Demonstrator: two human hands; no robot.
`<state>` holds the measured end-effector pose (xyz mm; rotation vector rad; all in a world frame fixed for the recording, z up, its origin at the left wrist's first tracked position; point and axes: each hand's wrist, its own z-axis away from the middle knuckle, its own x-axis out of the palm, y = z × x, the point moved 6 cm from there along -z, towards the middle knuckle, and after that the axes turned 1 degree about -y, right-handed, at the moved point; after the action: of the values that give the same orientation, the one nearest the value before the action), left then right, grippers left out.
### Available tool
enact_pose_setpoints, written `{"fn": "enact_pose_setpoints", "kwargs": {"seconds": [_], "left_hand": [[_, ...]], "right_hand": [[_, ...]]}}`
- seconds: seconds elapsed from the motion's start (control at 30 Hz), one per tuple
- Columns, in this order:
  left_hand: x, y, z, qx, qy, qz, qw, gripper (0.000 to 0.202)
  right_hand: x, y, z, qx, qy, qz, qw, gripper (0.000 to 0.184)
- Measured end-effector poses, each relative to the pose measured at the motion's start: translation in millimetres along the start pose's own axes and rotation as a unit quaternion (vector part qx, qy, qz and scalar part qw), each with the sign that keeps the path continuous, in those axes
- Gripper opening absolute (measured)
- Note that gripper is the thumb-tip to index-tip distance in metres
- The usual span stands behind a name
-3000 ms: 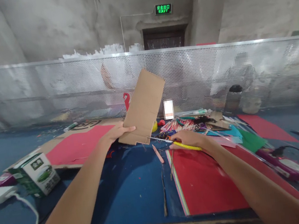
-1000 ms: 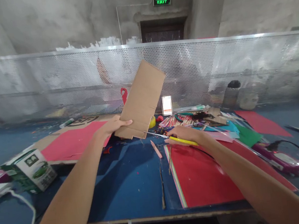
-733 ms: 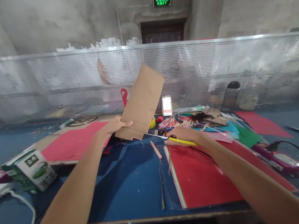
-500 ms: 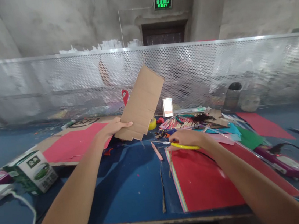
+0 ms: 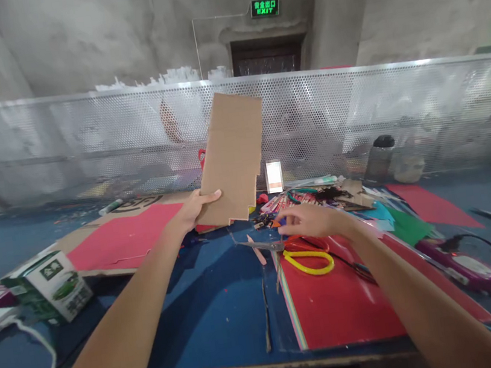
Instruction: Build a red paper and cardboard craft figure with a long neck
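Note:
My left hand (image 5: 195, 208) grips the lower edge of a brown cardboard piece (image 5: 233, 156) and holds it upright above the blue table (image 5: 207, 299). Scissors (image 5: 296, 251) with yellow and red handles lie on the table at the corner of a red sheet (image 5: 344, 298). My right hand (image 5: 311, 220) hovers just above and behind the scissors, fingers loosely spread and holding nothing.
A green and white carton (image 5: 52, 285) and a white cable (image 5: 41, 353) sit at the left. A pink sheet on flat cardboard (image 5: 120, 238) lies behind my left arm. Craft clutter (image 5: 320, 195), coloured papers and a purple tool (image 5: 462, 266) fill the right. A perforated metal screen (image 5: 85, 145) closes the back.
My right hand has let go of the scissors, which now lie on the table. My left hand has turned the cardboard more upright and lifted it slightly.

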<state>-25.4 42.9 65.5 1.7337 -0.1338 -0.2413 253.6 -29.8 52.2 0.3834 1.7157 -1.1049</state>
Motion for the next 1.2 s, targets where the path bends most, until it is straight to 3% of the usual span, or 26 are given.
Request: {"fn": "enact_pose_setpoints", "kwargs": {"seconds": [0.07, 0.17, 0.27, 0.33, 0.4, 0.47, 0.53, 0.57, 0.63, 0.8, 0.93, 1.03, 1.2], "left_hand": [[18.2, -2, 2, -0.009, -0.039, 0.007, 0.999, 0.055], [50.7, -6, 7, -0.03, -0.119, -0.01, 0.992, 0.057], [75.3, -7, 10, -0.018, -0.171, -0.037, 0.984, 0.059], [80.8, -9, 6, 0.005, -0.159, -0.093, 0.983, 0.058], [81.7, -16, 1, 0.012, -0.14, -0.235, 0.962, 0.058], [81.7, -24, -2, 0.03, -0.117, -0.425, 0.897, 0.046], [83.7, -29, -3, 0.059, -0.078, -0.578, 0.81, 0.03], [86.6, -32, -3, 0.063, -0.073, -0.62, 0.778, 0.026], [93.8, -39, -1, 0.062, -0.07, -0.664, 0.741, 0.025], [107.9, -44, 0, 0.07, -0.064, -0.7, 0.707, 0.032], [111.7, -49, -1, 0.078, -0.074, -0.71, 0.696, 0.032], [112.5, -52, -1, 0.076, -0.075, -0.713, 0.693, 0.032], [112.8, -54, -4, 0.075, -0.081, -0.715, 0.691, 0.031]], "right_hand": [[-8, 0, -5, -0.003, 0.1, -0.17, 0.98, 0.055], [-11, 6, -12, -0.003, 0.209, -0.395, 0.894, 0.049], [-21, 21, -10, -0.013, 0.33, -0.474, 0.816, 0.046], [-35, 37, -3, -0.002, 0.402, -0.444, 0.801, 0.051], [-51, 57, 7, 0.057, 0.455, -0.373, 0.806, 0.058], [-66, 78, 20, 0.118, 0.496, -0.314, 0.801, 0.063], [-78, 95, 30, 0.153, 0.525, -0.274, 0.791, 0.07], [-82, 102, 34, 0.164, 0.532, -0.262, 0.788, 0.075], [-87, 111, 37, 0.175, 0.53, -0.245, 0.793, 0.081], [-87, 102, 40, 0.21, 0.491, -0.116, 0.837, 0.079], [-89, 86, 46, 0.256, 0.466, 0.022, 0.847, 0.069], [-88, 89, 45, 0.257, 0.444, 0.027, 0.858, 0.065], [-82, 115, 33, 0.221, 0.389, -0.026, 0.894, 0.056]]}}
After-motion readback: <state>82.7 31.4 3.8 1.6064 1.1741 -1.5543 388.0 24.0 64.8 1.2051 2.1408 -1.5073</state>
